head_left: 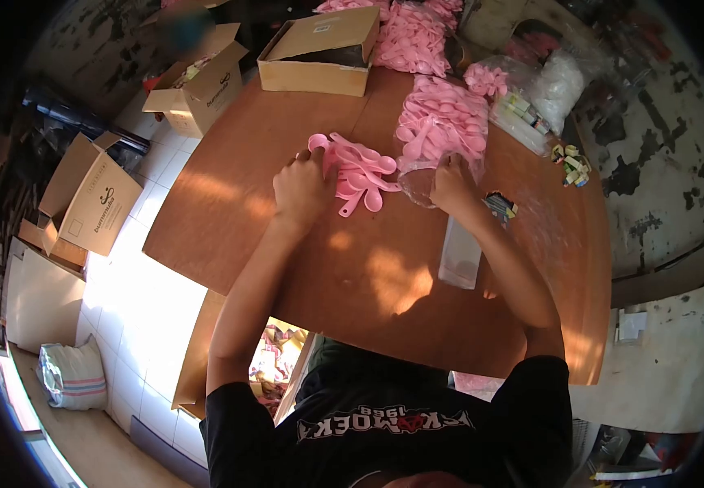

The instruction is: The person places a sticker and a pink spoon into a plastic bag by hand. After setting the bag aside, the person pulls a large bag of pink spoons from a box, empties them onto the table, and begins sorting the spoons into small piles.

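A loose pile of pink plastic spoons [356,172] lies on the brown table. My left hand [299,189] is at the pile's left edge, its fingers curled in against the spoons; whether it grips any is hidden. My right hand [455,185] is closed on the near edge of a clear plastic bag [417,185]. Pink spoons [443,122] fill the far part of this bag, which lies on the table. Under my right forearm are a flat, whitish translucent packet [460,254] and a small dark bundle [499,205].
At the table's far side are a cardboard box [313,73] and more bagged pink spoons [413,41]. Small yellow-green pieces [571,165] lie at the right near a clear bag of white items [559,85]. Open cartons [95,195] and a white sack [72,372] stand on the left.
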`<move>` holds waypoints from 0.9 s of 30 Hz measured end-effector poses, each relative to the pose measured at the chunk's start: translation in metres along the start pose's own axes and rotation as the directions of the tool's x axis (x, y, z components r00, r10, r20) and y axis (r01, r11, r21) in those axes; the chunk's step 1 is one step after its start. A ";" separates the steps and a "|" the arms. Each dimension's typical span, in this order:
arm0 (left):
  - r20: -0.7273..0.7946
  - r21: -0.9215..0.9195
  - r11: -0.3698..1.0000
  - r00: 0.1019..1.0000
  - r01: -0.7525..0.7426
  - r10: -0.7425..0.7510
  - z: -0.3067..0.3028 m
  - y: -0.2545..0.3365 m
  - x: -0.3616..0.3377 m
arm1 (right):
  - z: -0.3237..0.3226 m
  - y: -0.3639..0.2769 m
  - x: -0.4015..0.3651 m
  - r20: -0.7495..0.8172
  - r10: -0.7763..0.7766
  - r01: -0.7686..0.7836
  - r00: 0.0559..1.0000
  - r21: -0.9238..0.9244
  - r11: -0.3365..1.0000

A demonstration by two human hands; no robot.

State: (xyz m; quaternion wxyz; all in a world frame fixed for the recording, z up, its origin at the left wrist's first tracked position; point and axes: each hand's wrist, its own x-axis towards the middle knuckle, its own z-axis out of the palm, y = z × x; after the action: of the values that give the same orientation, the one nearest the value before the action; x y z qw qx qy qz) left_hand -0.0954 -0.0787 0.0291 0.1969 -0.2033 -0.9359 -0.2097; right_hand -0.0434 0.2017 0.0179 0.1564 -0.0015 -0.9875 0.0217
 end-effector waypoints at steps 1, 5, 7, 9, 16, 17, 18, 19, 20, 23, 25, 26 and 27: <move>0.003 -0.005 1.000 1.000 0.000 0.000 0.000 0.000 -0.001 | 0.002 0.004 0.004 -0.039 0.030 -0.033 0.999 -0.087 0.996; -0.027 0.016 1.000 0.999 0.022 -0.022 -0.003 -0.001 -0.002 | 0.030 0.022 0.037 -0.017 0.103 -0.104 0.995 -0.085 0.991; -0.043 0.020 1.000 0.999 0.021 -0.020 -0.004 -0.001 -0.003 | 0.036 0.022 0.050 0.018 0.138 -0.137 0.990 -0.048 0.989; -0.057 0.026 0.999 0.998 0.021 -0.019 -0.006 -0.002 -0.004 | 0.038 0.019 0.054 -0.392 0.074 -0.113 0.917 -0.076 0.991; -0.052 0.030 0.999 0.998 0.039 -0.038 -0.015 -0.003 -0.010 | 0.027 0.026 0.060 -0.239 0.125 -0.146 0.963 -0.070 0.987; -0.057 0.029 0.999 0.998 0.042 -0.040 -0.015 -0.003 -0.011 | 0.026 0.028 0.059 -0.215 0.114 -0.123 0.970 -0.028 0.992; -0.057 0.028 0.999 0.998 0.037 -0.036 -0.015 -0.004 -0.011 | 0.020 0.027 0.057 -0.193 0.102 -0.102 0.976 0.012 0.995; -0.057 0.029 0.999 0.998 0.036 -0.034 -0.014 -0.004 -0.011 | 0.013 0.025 0.056 -0.195 0.105 -0.105 0.975 0.011 0.994; -0.058 0.031 0.999 0.998 0.036 -0.034 -0.014 -0.003 -0.011 | 0.008 0.022 0.054 -0.147 0.123 -0.119 0.982 0.034 0.992; -0.012 0.040 0.997 0.997 0.073 -0.073 -0.018 0.002 -0.010 | 0.004 0.016 0.047 -0.089 0.132 -0.125 0.987 0.076 0.989; -0.109 0.049 0.999 0.994 0.008 -0.002 -0.016 0.005 -0.010 | 0.007 0.018 0.043 -0.082 0.126 -0.119 0.989 0.094 0.989; -0.204 0.066 0.996 0.977 -0.054 0.066 -0.015 0.007 -0.010 | 0.008 0.018 0.041 -0.096 0.126 -0.114 0.987 0.118 0.986; -0.206 0.064 0.996 0.976 -0.055 0.067 -0.016 0.011 -0.009 | 0.007 0.017 0.039 -0.109 0.124 -0.108 0.986 0.141 0.984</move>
State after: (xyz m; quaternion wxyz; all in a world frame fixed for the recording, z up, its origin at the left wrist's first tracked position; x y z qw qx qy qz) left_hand -0.0780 -0.0797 0.0413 0.3057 -0.2031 -0.9092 -0.1965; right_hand -0.0832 0.2187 0.0224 0.2125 -0.0498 -0.9710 0.0974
